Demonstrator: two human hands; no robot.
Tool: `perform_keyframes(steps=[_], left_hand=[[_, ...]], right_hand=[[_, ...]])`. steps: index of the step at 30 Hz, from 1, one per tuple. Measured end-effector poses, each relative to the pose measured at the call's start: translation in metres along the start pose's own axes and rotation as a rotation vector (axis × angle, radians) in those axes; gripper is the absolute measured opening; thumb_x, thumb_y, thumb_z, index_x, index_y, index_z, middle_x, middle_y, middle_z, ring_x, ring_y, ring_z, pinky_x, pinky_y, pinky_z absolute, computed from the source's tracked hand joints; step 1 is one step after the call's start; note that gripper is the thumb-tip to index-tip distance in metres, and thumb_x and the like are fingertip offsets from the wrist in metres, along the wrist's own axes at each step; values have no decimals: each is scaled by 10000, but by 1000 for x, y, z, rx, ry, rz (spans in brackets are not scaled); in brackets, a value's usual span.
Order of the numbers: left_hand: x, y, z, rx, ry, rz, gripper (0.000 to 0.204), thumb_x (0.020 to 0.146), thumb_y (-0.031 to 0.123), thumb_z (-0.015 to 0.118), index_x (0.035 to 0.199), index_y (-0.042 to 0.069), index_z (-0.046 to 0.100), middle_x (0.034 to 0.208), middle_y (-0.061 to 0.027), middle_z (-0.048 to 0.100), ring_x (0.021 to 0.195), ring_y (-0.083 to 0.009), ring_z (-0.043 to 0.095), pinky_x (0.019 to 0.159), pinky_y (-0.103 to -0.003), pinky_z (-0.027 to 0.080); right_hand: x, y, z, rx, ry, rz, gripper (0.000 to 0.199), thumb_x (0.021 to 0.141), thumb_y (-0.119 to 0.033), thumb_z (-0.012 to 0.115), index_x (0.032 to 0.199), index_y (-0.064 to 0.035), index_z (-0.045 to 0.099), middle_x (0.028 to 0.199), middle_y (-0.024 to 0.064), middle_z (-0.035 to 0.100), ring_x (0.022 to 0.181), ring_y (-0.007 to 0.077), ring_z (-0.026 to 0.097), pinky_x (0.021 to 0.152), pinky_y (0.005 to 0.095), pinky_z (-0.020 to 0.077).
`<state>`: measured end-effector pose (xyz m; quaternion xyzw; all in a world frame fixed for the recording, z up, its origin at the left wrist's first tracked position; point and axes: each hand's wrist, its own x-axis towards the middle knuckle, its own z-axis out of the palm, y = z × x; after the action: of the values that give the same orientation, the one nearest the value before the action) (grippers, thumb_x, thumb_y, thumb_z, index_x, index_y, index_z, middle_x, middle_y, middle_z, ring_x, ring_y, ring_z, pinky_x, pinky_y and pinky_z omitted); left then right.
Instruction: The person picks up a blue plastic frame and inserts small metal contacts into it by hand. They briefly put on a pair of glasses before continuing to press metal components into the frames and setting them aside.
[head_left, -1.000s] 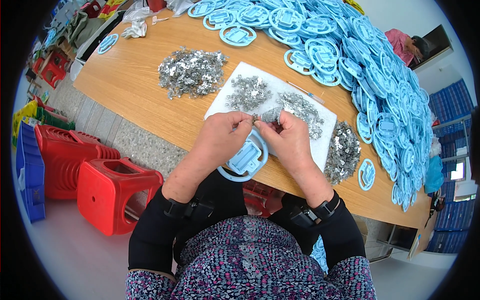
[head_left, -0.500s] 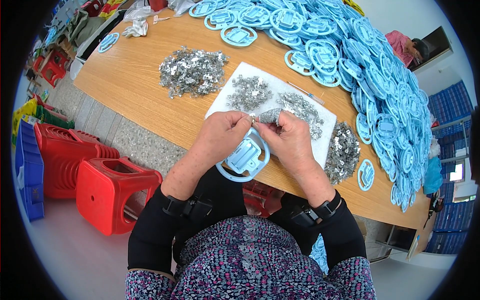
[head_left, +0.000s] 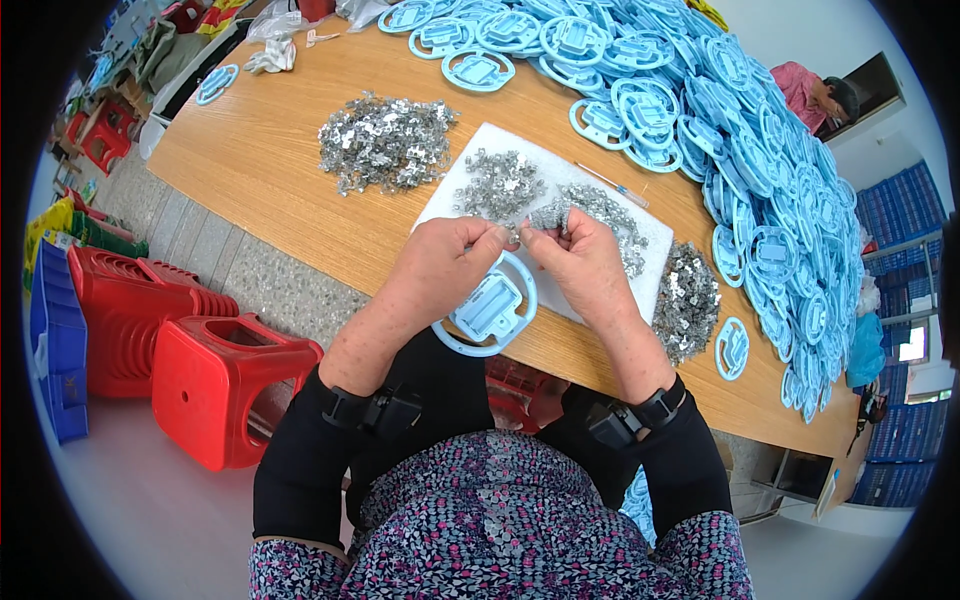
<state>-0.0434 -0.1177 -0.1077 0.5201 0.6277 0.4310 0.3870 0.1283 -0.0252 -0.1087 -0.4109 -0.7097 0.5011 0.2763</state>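
Note:
Both my hands meet over the near edge of a white board [head_left: 437, 207] on the table. My left hand [head_left: 448, 262] is closed in a pinch; what its fingertips hold is too small to make out. Facing it, my right hand [head_left: 578, 262] also pinches, thumb against forefinger, with a grey speckled patch [head_left: 549, 215] at its fingers whose kind I cannot tell. Just below the fingertips, a light blue plastic wheel-shaped frame [head_left: 490, 308] lies partly past the table edge, its top rim close to my left fingers. Small metal clips lie in two heaps [head_left: 500, 185] [head_left: 606, 215] on the board.
More metal pieces form a heap [head_left: 385, 143] at left and another [head_left: 686, 305] at right. A pen [head_left: 612, 185] lies on the board's far side. Blue frames pile high [head_left: 740, 150] along the back and right. Red stools [head_left: 215, 390] stand at left. Another person [head_left: 805, 95] sits beyond the pile.
My right fingertips have drawn slightly apart from the left ones and moved up a little. The blue frame has shifted slightly up. My left hand stays nearly in place.

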Motion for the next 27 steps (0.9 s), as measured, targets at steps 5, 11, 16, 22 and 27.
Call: perform_keyframes(steps=[5, 11, 16, 22, 27], left_hand=[[-1, 4, -1, 26, 45, 29, 285, 990, 246, 558, 1018, 22, 732, 711, -53, 675, 661, -71, 593, 604, -273, 489], [-1, 9, -3, 94, 40, 52, 288, 973, 259, 564, 995, 30, 738, 677, -72, 663, 626, -95, 599, 583, -289, 483], [8, -5, -10, 152, 72, -8, 291, 960, 266, 582, 923, 25, 742, 632, -62, 641, 589, -94, 579, 554, -296, 470], [18, 3, -26, 249, 105, -164, 396, 941, 315, 635, 757, -30, 701, 564, -42, 600, 523, -87, 523, 501, -299, 438], [25, -4, -31, 332, 105, -162, 432, 937, 368, 659, 788, -34, 713, 587, -18, 607, 538, -73, 513, 511, -286, 427]], right_hand=[[0, -13, 1, -1, -42, 70, 317, 854, -272, 737, 788, 8, 605, 715, 41, 637, 666, 60, 548, 574, 253, 449], [3, -14, -5, 79, -15, 103, 266, 858, -243, 705, 792, -16, 582, 694, 25, 603, 609, 78, 538, 553, 240, 436], [9, -15, -15, 37, 17, 223, 254, 865, -233, 705, 781, -58, 540, 660, -1, 553, 571, 71, 515, 523, 222, 416], [13, -9, -17, 61, -21, 148, 283, 844, -277, 725, 801, -46, 567, 660, 5, 563, 563, 80, 514, 517, 227, 424], [7, -13, -25, 68, -56, 184, 266, 843, -265, 720, 823, -36, 587, 667, 17, 583, 565, 82, 525, 511, 227, 431]])
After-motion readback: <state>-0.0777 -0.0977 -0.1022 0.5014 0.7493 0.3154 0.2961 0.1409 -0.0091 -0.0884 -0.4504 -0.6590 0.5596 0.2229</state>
